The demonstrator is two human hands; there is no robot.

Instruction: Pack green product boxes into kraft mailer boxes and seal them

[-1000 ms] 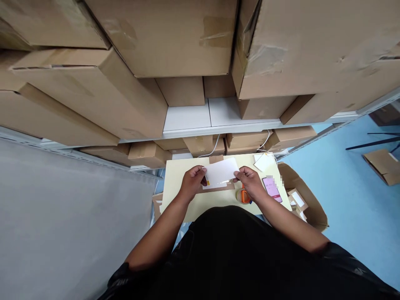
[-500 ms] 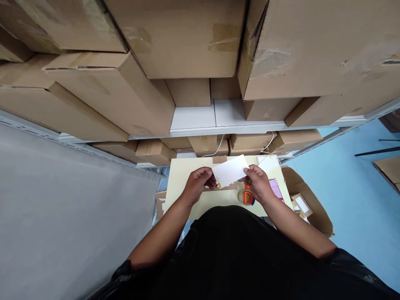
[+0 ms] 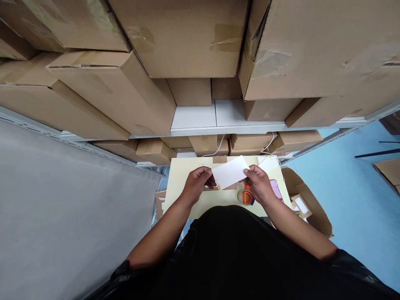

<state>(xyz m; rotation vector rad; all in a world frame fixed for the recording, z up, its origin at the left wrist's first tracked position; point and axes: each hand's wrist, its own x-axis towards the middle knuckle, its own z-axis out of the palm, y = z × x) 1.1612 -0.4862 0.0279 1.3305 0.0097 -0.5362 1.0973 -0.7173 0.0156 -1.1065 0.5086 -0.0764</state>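
Note:
A white rectangular card or sheet (image 3: 230,171), with a small yellow mark at its lower left corner, is held up between both hands over the table. My left hand (image 3: 200,182) pinches its left edge between thumb and fingers. On the other side, my right hand (image 3: 255,179) grips the right edge, thumb on top. Below the sheet, partly covered by it, lies a flat piece of brown cardboard (image 3: 229,187). Close to my right hand sits a tape roll with an orange-handled tool (image 3: 248,197), its lower part partly inside the ring.
The pale yellow table (image 3: 181,175) carries a phone with a pink screen (image 3: 275,188) and white papers (image 3: 267,163). An open carton (image 3: 315,204) with small boxes stands right of it. Shelves (image 3: 193,116) stacked with cardboard boxes (image 3: 193,37) overhang the far side; a grey wall (image 3: 71,216) is left.
The white sheet has tilted slightly between my hands, and the yellow mark shows less. Both hands keep their hold and have hardly moved.

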